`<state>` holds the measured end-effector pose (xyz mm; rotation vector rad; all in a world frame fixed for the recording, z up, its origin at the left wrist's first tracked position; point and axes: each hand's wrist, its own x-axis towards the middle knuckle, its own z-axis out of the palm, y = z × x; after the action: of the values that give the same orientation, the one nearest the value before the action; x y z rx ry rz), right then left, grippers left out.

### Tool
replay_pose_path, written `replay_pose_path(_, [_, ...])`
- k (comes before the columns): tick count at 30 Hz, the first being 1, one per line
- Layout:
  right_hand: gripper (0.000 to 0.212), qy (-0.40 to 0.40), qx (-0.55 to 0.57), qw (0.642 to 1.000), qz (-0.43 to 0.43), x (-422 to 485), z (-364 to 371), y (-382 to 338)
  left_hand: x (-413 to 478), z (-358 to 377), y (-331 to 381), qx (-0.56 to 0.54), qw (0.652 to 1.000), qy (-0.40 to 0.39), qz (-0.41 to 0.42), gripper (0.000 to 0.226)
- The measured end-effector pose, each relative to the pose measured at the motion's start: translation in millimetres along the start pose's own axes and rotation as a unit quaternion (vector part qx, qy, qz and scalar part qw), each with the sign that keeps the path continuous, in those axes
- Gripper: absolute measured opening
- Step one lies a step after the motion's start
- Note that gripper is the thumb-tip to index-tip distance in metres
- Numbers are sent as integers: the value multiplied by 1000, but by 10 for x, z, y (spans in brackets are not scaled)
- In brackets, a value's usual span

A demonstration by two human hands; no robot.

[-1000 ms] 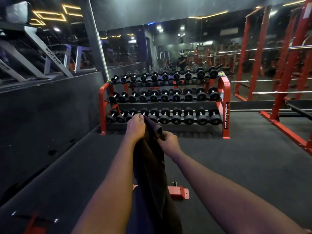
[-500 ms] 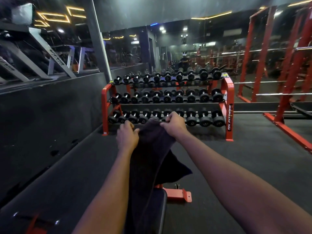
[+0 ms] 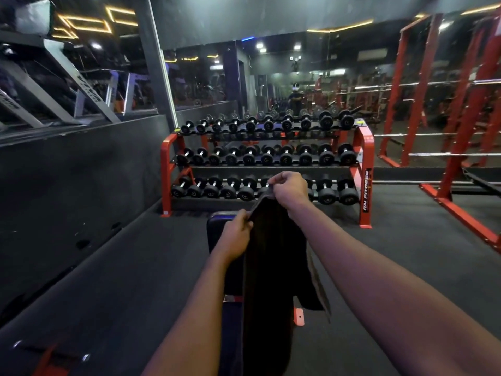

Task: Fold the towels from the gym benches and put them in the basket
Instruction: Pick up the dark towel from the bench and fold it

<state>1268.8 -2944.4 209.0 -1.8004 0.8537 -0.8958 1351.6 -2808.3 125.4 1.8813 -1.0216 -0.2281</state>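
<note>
dark towel (image 3: 271,267) hanging lengthwise over bench (image 3: 217,221), left hand (image 3: 235,234) and right hand (image 3: 288,189) pinching its top edge

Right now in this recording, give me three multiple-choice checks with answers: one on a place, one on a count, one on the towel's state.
1. Where does the dumbbell rack stand?
A. Ahead, beyond the bench
B. On top of the bench
C. Behind the person

2. How many tiers of dumbbells does the rack hold?
A. Two
B. Three
C. Five

3. What state is the towel in?
A. Folded flat on the floor
B. Hanging, held by both hands
C. Draped over the rack

Answers:
1 A: the red rack rises past the bench's far end.
2 B: three rows sit one above another.
3 B: the right hand pinches its top edge, and the left hand grips an edge lower down.
</note>
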Motion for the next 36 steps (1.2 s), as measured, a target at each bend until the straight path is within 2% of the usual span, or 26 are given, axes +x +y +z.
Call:
replay_pose_path(2, [17, -21, -89, 996, 24, 41, -88, 75, 75, -64, 65, 31, 999, 39, 15, 18])
replay_pose_path(4, [18, -113, -135, 984, 12, 40, -134, 158, 172, -94, 144, 65, 996, 56, 38, 21])
replay_pose_path(6, [40, -225, -190, 955, -31, -23, -153, 214, 270, -100, 234, 90, 992, 59, 71, 25])
replay_pose_path(7, [46, -240, -219, 944, -49, -51, -148, 250, 305, -95, 283, 96, 990, 56, 83, 26])
replay_pose_path(8, [41, -217, -244, 943, -67, -48, -127, 300, 333, -92, 327, 101, 989, 51, 92, 24])
replay_pose_path(11, [19, -60, -267, 958, -90, -34, -129, 392, 352, -109, 369, 116, 987, 34, 104, 12])
replay_pose_path(13, [18, -3, -242, 967, -86, -20, -173, 352, 330, -110, 287, 121, 989, 8, 85, 8])
replay_pose_path(16, [21, 99, -121, 983, -97, 97, -354, 208, 210, -58, -9, 150, 987, -44, 34, 21])
replay_pose_path(18, [20, 125, -106, 981, -107, 235, -526, 117, 75, -13, -231, 154, 986, -62, -6, 24])
replay_pose_path(19, [20, 97, -125, 981, -109, 269, -603, 74, 17, 8, -302, 148, 987, -61, -17, 23])
replay_pose_path(22, [14, -81, -203, 970, -103, 199, -613, 111, -8, 44, -277, 116, 993, -23, 8, 20])
replay_pose_path(24, [21, -174, -215, 957, -90, 92, -464, 290, 94, 39, -112, 111, 993, 6, 46, 20])
replay_pose_path(26, [36, -230, -202, 948, -87, -8, -279, 479, 211, -1, 88, 110, 991, 2, 70, 15])
replay_pose_path(28, [43, -227, -210, 946, -96, -39, -144, 613, 313, -77, 243, 78, 993, -6, 84, 10])
replay_pose_path(32, [38, -163, -159, 966, -124, -15, -123, 685, 414, -213, 325, 47, 993, -62, 87, 6])
replay_pose_path(34, [44, -185, -131, 965, -133, 4, -154, 659, 424, -243, 287, 41, 992, -81, 88, 9])
replay_pose_path(36, [38, -214, -141, 957, -133, 20, -160, 622, 425, -245, 250, 34, 990, -101, 88, 14])
